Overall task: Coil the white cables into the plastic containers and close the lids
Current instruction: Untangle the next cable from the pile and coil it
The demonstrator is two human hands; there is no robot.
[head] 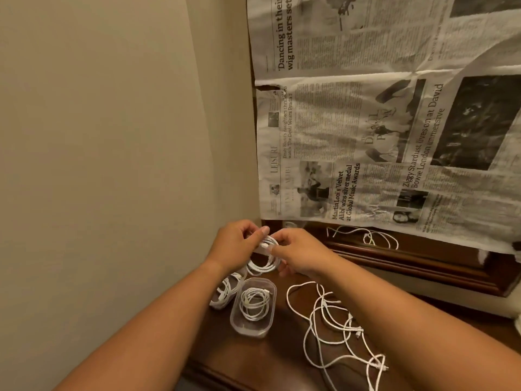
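Both hands hold a coiled white cable above the back left of the dark wooden tabletop. My left hand pinches the top of the coil and my right hand grips its right side. Below them stands a clear plastic container with a coiled cable inside and no lid on it. To its left a second container holds another coil, partly hidden by my left forearm. Loose white cables lie tangled on the right of the tabletop.
A beige wall rises close on the left. Newspaper covers a wood-framed mirror at the back, whose lower strip reflects a cable. I see no lids.
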